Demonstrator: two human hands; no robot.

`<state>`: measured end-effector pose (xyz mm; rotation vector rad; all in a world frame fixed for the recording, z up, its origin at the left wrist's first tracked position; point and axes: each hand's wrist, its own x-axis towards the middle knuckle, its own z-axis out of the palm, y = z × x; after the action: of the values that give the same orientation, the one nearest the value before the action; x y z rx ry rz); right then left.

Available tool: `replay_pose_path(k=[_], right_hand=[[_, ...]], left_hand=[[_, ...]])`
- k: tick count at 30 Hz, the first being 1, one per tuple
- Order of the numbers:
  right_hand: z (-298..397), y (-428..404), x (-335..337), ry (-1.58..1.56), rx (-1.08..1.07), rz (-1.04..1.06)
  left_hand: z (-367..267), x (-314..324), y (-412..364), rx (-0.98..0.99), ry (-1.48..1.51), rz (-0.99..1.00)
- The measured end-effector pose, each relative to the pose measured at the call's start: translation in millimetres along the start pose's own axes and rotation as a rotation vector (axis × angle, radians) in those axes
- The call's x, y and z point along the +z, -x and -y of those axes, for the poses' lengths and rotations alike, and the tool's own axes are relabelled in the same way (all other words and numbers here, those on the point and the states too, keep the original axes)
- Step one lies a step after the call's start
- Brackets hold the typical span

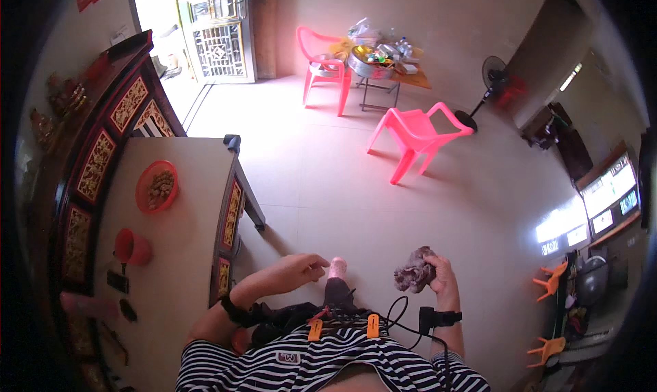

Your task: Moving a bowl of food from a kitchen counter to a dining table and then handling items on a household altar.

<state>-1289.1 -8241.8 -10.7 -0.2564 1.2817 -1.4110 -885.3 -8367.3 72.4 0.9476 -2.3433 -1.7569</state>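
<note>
My right hand grips a crumpled greyish-purple cloth, which hangs in loose folds above the tiled floor. My left hand is raised in front of my body, holding nothing, its fingers loosely bent and a little apart. Left of that hand stands a light-topped table with carved, gilded side panels. On it are a red plastic basket of lumpy brown items, perhaps nuts, and a red plastic cup. A small black object lies near the cup.
Pink plastic chairs stand on the floor ahead. Behind them a cluttered folding table carries a round tin and bottles. A pedestal fan is by the wall. An open metal door is far left; small orange stools are at right.
</note>
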Motion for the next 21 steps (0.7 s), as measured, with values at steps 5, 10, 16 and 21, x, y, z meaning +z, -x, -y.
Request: replay_pose_path(k=[5,10,16,21], right_hand=[[57.6,-106.3,26.5,0.101,-0.098,0.028],[111.2,-202.5,73.6,0.168,-0.008,0.157],[135.3,-322.9,137.9,0.381,0.048,0.36],[143.0,-402.3,216.6,0.525,0.014,0.469]], left_hand=[[-17.1,-57.9,-86.6,-0.013,0.048,-0.084],[-32.4,-109.1,-155.8,-0.054,0.062,-0.127],[-18.6,-172.6,-209.9,-0.125,0.07,-0.166],[3.1,-253.8,-241.6,-0.067,0.07,-0.272]])
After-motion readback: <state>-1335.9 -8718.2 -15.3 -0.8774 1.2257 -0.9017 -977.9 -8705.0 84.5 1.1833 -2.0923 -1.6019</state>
